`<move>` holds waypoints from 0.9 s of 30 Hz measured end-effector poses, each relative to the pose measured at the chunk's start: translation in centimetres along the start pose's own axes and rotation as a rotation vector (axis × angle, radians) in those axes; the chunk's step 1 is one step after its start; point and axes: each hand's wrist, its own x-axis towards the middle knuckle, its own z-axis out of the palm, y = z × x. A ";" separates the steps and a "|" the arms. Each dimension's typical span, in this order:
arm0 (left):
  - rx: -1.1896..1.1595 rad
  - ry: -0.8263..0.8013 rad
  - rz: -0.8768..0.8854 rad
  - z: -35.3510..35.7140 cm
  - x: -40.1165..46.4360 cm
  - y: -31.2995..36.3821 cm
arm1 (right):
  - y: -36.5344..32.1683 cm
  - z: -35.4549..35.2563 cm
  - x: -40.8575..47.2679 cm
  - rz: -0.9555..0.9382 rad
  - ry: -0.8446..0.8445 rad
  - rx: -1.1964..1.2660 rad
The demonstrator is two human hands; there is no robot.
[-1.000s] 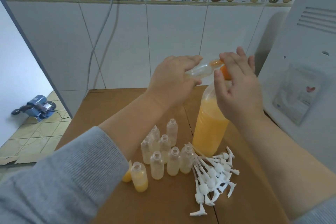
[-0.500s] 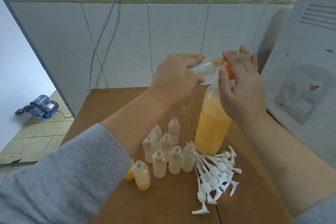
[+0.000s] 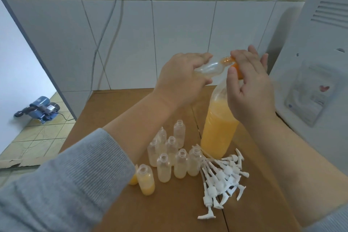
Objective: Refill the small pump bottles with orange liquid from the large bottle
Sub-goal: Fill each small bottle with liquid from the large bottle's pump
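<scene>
Grey knit covers your left sleeve (image 3: 62, 181) at the near left, well to the left of the large bottle (image 3: 218, 128), the landmark here. Just left of the large bottle's base stands a cluster of small bottles (image 3: 171, 156), uncapped and upright on the brown tabletop (image 3: 169, 213); the nearest one (image 3: 146, 180) holds orange liquid in its lower part, the others look nearly clear. Above them and left of the large bottle's neck, your left hand (image 3: 180, 79) curls its fingers round one small bottle (image 3: 209, 68), held on its side with its mouth against the large bottle's orange top (image 3: 237, 69); orange shows in that small bottle's neck. The large bottle stands upright, orange liquid filling most of it. Your right hand (image 3: 250, 88) sits at its top, fingers loosely bent around the cap region; whether they actually grip cannot be told. Right of the large bottle's base, a heap of white pump heads (image 3: 220, 177) lies on the tabletop.
</scene>
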 end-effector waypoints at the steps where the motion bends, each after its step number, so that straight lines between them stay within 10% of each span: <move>1: -0.003 0.012 0.000 -0.3 0.1 0.1 | -0.2 -0.3 0.3 -0.004 -0.014 -0.001; 27: 0.010 0.021 0.003 0.1 -0.6 0.1 | -0.1 0.9 -0.4 -0.013 0.065 0.000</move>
